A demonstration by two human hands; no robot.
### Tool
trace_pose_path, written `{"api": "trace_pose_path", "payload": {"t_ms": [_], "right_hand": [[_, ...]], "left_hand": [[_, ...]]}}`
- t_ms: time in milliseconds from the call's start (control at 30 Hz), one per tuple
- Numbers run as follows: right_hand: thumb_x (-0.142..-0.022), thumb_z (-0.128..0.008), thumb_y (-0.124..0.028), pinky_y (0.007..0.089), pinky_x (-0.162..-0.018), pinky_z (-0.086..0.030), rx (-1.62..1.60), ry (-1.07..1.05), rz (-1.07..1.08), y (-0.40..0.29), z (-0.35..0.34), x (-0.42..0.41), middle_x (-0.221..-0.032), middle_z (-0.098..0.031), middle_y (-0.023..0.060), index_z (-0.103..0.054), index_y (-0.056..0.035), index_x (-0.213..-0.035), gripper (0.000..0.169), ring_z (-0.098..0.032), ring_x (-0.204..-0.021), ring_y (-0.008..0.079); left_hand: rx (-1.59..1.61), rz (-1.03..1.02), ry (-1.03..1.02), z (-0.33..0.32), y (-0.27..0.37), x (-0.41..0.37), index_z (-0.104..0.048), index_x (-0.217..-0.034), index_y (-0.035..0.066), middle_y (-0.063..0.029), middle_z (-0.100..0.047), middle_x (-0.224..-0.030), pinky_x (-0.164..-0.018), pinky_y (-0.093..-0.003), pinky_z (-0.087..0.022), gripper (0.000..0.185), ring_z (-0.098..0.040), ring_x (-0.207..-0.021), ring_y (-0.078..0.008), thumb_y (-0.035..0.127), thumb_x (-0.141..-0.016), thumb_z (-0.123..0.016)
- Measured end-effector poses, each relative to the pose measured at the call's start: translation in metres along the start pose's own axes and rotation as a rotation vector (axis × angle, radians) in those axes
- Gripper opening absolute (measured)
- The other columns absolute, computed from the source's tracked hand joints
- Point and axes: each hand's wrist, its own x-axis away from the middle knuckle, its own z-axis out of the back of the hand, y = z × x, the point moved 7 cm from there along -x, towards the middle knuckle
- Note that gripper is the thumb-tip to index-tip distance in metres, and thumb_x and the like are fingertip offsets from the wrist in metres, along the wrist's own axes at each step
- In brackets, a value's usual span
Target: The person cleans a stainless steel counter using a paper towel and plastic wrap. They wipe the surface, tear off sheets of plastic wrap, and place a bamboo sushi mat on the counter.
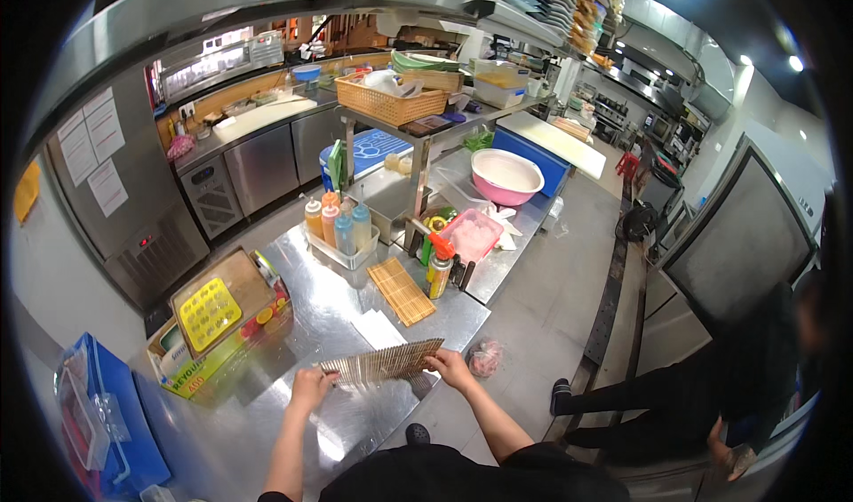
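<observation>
Between my two hands a bamboo sushi rolling mat (pixel 383 363) is held up over the steel worktop (pixel 266 429). My left hand (pixel 312 387) pinches its left end, and my right hand (pixel 448 366) grips its right end. The mat looks darker and slightly bowed. Just beyond it, white sheets (pixel 378 329) lie on the steel. A second, lighter bamboo mat (pixel 401 291) rests flat farther back. Beside that mat stands a gas canister (pixel 438 277) with a red torch head (pixel 441 245).
A white tray (pixel 346 257) holds several squeeze bottles. Left stands a box (pixel 230 367) with a wooden board (pixel 243 272) and yellow mold (pixel 208 312) on top. A pink tub (pixel 470 234) and pink basin (pixel 508 175) stand farther back. Another person (pixel 720 382) is at the right.
</observation>
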Motion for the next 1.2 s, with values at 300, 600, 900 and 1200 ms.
{"api": "trace_pose_path", "payload": {"t_ms": [300, 600, 900, 1200], "right_hand": [[-0.091, -0.057, -0.010, 0.0274, -0.067, -0.053, -0.124, 0.059, 0.010, -0.032, -0.014, 0.000, -0.081, -0.069, 0.0090, -0.064, 0.0030, -0.094, 0.015, -0.067, -0.074, 0.0146], [-0.092, -0.057, -0.013, 0.0275, -0.064, -0.052, -0.182, 0.016, -0.005, -0.032, -0.030, -0.006, -0.077, -0.068, 0.0088, -0.063, 0.0020, -0.097, 0.017, -0.066, -0.071, 0.0144], [-0.087, -0.061, -0.014, 0.0330, -0.053, -0.049, 0.182, -0.011, 0.470, -0.230, -0.005, -0.022, -0.072, -0.063, 0.0101, -0.061, -0.0025, -0.083, 0.012, -0.062, -0.059, 0.0249], [-0.073, -0.055, -0.003, 0.0394, -0.054, -0.048, 0.617, -0.312, 0.744, -0.328, -0.074, 0.016, -0.071, -0.056, 0.0089, -0.054, -0.0049, -0.074, 0.002, -0.061, -0.063, 0.0285]], "left_hand": [[0.075, 0.042, 0.088, 0.014, -0.012, 0.018, -0.066, -0.067, -0.001, -0.0208, -0.060, -0.066, -0.054, -0.0405, -0.047, 0.028, -0.060, -0.058, -0.0354, 0.024, -0.078, -0.072], [0.058, 0.111, 0.118, 0.020, -0.025, 0.027, -0.064, -0.068, -0.001, -0.0219, -0.059, -0.064, -0.055, -0.0426, -0.046, 0.032, -0.060, -0.060, -0.0378, 0.027, -0.081, -0.069], [0.490, 0.348, 0.495, 0.112, -0.009, 0.086, -0.050, -0.124, 0.001, -0.0143, -0.065, -0.103, -0.076, -0.0347, -0.048, 0.049, -0.061, -0.091, -0.0219, 0.019, -0.082, -0.068], [-0.519, 0.115, 0.120, 0.127, 0.181, 0.044, -0.058, -0.097, 0.005, -0.0123, -0.060, -0.093, -0.082, -0.0397, -0.044, 0.027, -0.059, -0.091, -0.0266, 0.014, -0.073, -0.066]]}}
